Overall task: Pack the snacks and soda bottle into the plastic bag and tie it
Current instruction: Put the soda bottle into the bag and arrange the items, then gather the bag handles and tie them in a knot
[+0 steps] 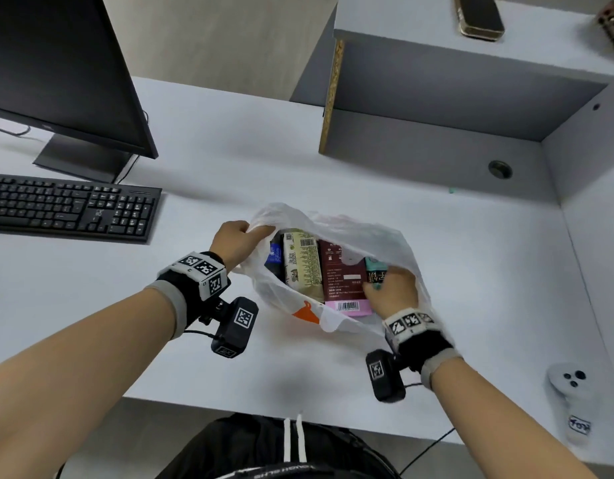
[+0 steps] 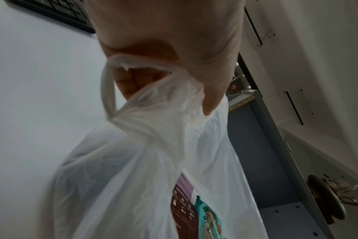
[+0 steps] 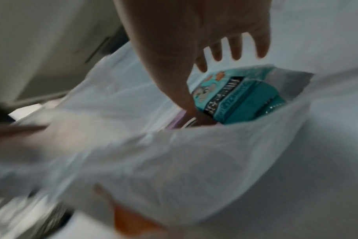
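Observation:
A white plastic bag point(image 1: 385, 236) lies open in the middle of the grey desk point(image 1: 229, 150). Inside it, side by side, are a dark bottle with a blue label point(image 1: 273, 258), a beige snack pack point(image 1: 302, 262), a maroon and pink box point(image 1: 343, 281) and a teal packet point(image 1: 374, 269). My left hand point(image 1: 234, 240) grips the bag's left handle and holds the mouth open; in the left wrist view the handle point(image 2: 145, 67) is bunched in my fist point(image 2: 164, 40). My right hand point(image 1: 392, 288) reaches into the bag, fingers point(image 3: 235, 48) straight and spread, thumb against the teal packet point(image 3: 235, 100).
A black keyboard point(image 1: 70, 205) and monitor point(image 1: 56, 63) stand at the left. A grey shelf unit point(image 1: 437, 98) with a phone point(image 1: 478, 15) on top rises at the back right. A white controller point(image 1: 571, 392) lies near the front right edge.

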Motion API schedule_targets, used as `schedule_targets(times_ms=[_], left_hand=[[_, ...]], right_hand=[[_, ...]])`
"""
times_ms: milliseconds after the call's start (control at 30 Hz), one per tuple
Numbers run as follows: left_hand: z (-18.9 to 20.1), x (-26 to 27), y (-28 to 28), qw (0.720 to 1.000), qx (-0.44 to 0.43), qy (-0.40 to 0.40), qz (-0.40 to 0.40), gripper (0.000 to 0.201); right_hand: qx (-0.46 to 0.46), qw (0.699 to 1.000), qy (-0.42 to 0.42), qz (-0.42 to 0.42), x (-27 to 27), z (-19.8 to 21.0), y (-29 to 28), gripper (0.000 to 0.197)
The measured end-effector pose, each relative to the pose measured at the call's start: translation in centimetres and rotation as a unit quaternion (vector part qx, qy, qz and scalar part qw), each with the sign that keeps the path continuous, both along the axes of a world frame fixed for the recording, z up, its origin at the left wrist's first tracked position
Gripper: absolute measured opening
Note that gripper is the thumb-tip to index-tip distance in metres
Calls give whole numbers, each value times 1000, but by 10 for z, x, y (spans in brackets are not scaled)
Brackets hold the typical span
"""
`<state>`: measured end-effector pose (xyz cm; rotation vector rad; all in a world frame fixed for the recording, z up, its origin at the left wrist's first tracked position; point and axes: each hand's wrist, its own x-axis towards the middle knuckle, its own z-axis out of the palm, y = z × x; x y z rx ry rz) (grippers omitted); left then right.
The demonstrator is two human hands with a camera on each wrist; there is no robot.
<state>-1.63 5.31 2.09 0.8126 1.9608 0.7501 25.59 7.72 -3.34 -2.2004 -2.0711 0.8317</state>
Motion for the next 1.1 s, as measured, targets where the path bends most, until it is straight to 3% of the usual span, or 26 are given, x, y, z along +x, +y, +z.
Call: schedule_targets(times_ms=[100, 167, 300, 400, 467, 533, 600, 667, 767, 833, 933, 1000, 1100], left_hand=[[6, 6, -3, 998, -40, -12, -38, 40], [12, 8, -4, 995, -56, -7, -77, 35], [21, 6, -10, 971, -129, -116, -167, 22], [22, 5, -20, 947, -151, -212, -190, 19], [22, 1, -24, 939, -151, -245, -187, 18], [22, -6, -26, 944, -152, -243, -164, 19], [20, -13, -26, 957, -151, -209, -133, 24], [18, -18, -24, 970, -133, -182, -94, 25], [13, -23, -20, 979, -89, -180, -44, 27], [12, -24, -17, 977, -61, -205, -18, 25], [9, -23, -12, 975, -22, -222, 14, 24], [8, -21, -8, 976, -2, -212, 39, 26], [7, -17, -2, 976, 20, -204, 72, 27]], right_hand=[[-54, 968, -64, 236, -7, -6, -20, 89], [-61, 943, -135, 297, -13, -7, -21, 99], [-64, 925, -210, 311, -26, -19, 1, 97], [-163, 960, -112, 198, -32, -30, 13, 85], [-141, 978, -72, 136, -37, -25, 17, 67], [-78, 989, -79, 98, -39, -22, 23, 45], [-64, 975, -152, 152, -48, -14, 24, 34], [-99, 954, -191, 209, -60, -7, 20, 38], [-71, 951, -129, 271, -74, -6, 15, 48], [-38, 942, -166, 288, -82, -8, 12, 45], [-62, 924, -226, 302, -86, -15, 10, 35], [-83, 924, -213, 306, -87, -12, 13, 27], [-131, 961, -104, 221, -86, 6, 19, 33]])
